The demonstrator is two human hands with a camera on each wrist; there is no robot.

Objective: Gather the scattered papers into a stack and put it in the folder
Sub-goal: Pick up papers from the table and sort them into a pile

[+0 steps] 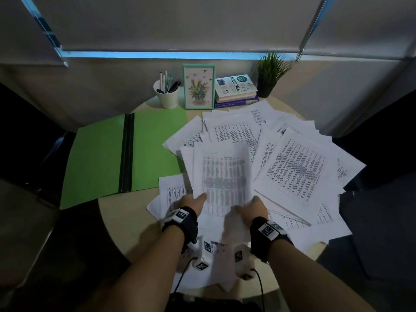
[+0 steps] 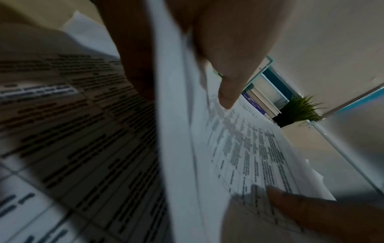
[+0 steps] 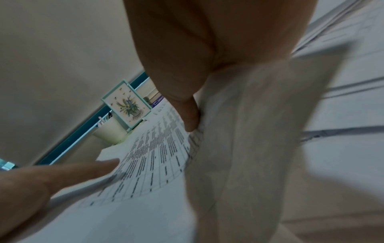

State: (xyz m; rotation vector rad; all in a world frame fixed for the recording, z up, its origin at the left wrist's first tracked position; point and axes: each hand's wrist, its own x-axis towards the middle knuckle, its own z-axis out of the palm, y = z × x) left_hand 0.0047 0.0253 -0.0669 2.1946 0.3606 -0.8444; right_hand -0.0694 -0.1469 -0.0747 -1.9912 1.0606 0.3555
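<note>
Many printed white papers point(image 1: 295, 167) lie fanned over the right half of the round table. An open green folder point(image 1: 96, 158) with a dark spine lies flat at the left. Both hands hold up a few printed sheets point(image 1: 222, 176) by their near edge, above the pile. My left hand point(image 1: 198, 198) pinches the left corner; in the left wrist view its thumb point(image 2: 228, 92) lies on top, with the fingers under the paper. My right hand point(image 1: 253, 204) grips the right corner, its thumb point(image 3: 191, 121) pressing the curled edge; its fingers are hidden beneath.
Along the table's back edge stand a white pen cup point(image 1: 167, 95), a mint-framed flower picture point(image 1: 198, 86), a stack of books point(image 1: 235, 90) and a small potted plant point(image 1: 269, 75). Bare tabletop point(image 1: 126, 221) shows in front of the folder. Dark chairs flank the table.
</note>
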